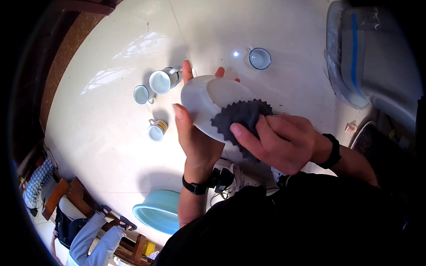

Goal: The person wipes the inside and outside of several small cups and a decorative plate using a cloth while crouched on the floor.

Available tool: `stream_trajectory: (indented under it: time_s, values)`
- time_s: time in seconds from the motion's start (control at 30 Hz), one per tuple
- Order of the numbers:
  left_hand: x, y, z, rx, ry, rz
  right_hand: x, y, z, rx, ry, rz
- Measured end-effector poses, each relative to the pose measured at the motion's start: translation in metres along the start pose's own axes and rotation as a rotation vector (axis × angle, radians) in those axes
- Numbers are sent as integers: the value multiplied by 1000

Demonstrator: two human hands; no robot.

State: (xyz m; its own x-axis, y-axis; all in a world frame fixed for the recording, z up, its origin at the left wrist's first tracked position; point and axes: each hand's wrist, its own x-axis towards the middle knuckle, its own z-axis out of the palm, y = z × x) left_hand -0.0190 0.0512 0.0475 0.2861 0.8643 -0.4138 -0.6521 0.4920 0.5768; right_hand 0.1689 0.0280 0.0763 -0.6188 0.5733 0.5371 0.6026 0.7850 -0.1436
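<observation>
My left hand [201, 143] holds a white plate [199, 96] tilted above the floor, its fingers behind the plate and its thumb near the left rim. My right hand [286, 139] pinches a dark grey cloth with zigzag edges [239, 116], which lies against the plate's lower right part. Beyond the plate, to the left, are a large white mug [160, 82], a smaller white mug with a blue rim [141, 94] and a mug with a yellow patch [156, 131]. Another blue-rimmed mug [260, 58] is at the upper right.
A turquoise plastic basin [156, 212] is by my left forearm. A large grey object with a blue stripe [354, 56] stands at the right. At the lower left, a person [90, 236] in light trousers and dark sandals is by wooden furniture [56, 199]. A crumpled scrap [351, 126] lies at right.
</observation>
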Motion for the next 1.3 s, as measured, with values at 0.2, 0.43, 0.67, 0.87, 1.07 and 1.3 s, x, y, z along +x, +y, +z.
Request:
stream_trajectory:
  time_s: [0.2,0.43,0.67,0.87,1.07,1.3]
  values:
    - [2,-8,8,-221,-36,48,-3,-17,5,56,-2,-33]
    - [6,-7,1,-267,-18,-21,8,-20,-4,680,-203,407]
    - [2,-19,-1,-306,-52,6,19,-12,12,716,-106,792]
    - [1,-17,3,-292,20,-8,25,-11,20,847,-115,811]
    - [3,-23,-12,-292,-67,25,21,-14,18,963,-169,769]
    - [7,-13,-13,-355,-70,-78,10,-23,22,1029,-199,542]
